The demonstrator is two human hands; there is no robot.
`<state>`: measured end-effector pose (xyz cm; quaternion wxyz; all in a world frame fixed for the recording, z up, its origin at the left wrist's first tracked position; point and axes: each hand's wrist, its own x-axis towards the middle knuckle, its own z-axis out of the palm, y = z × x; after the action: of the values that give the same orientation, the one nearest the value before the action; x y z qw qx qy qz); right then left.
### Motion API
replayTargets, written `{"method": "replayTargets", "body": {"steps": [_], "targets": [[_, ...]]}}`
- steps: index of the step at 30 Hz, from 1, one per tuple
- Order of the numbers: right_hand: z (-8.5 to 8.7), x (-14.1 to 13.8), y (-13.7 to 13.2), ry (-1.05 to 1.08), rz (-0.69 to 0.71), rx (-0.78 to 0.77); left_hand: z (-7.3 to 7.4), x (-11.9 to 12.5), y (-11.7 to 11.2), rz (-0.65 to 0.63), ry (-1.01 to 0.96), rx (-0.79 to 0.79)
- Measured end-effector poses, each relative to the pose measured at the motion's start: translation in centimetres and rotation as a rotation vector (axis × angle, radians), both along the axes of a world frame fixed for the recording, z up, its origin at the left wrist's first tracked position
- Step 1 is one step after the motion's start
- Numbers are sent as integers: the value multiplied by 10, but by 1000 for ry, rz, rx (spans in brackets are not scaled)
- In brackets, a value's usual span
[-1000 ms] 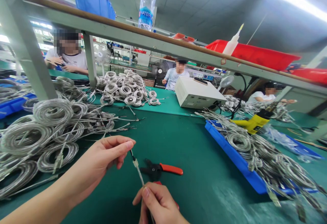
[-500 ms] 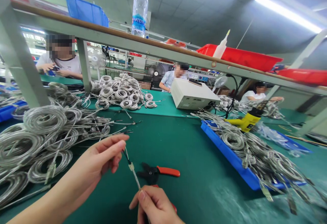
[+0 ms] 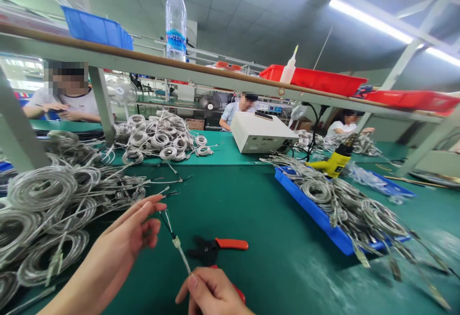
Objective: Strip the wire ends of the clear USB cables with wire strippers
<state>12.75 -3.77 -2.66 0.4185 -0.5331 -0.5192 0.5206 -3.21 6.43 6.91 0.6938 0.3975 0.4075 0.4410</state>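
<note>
Gripping the cable [image 3: 184,259] left of the pliers [image 3: 207,249] is the right hand [image 3: 212,290]; whether the left hand [image 3: 120,245] is pinching the wires [image 3: 171,231], I cannot tell; rough tugging could be bending them.

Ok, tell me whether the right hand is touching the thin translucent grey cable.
Touching: the head view shows the right hand pinching the cable, which emerges from its grip.

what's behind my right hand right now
Red-handled cutters on the green table: the dark head, one whole handle and bits of the other show past your right hand. That handle's middle is covered, as is the cable where you hold it.
</note>
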Motion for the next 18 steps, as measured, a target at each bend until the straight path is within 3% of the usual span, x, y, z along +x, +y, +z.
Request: {"method": "replayTargets", "body": {"steps": [3,8,12,15,18], "targets": [[2,1,1,-27,26,-2,-6,2,-3,-95,48,12],[3,1,2,-37,-35,8,-13,3,-4,-141,41,24],[4,-2,-5,3,-16,-8,-11,7,-9,-152,14,36],[6,-4,-13,32,-146,-102,-9,10,-13,-217,-75,43],[4,-3,-11,46,-157,-135,-14,10,-9,-279,-123,104]]}}
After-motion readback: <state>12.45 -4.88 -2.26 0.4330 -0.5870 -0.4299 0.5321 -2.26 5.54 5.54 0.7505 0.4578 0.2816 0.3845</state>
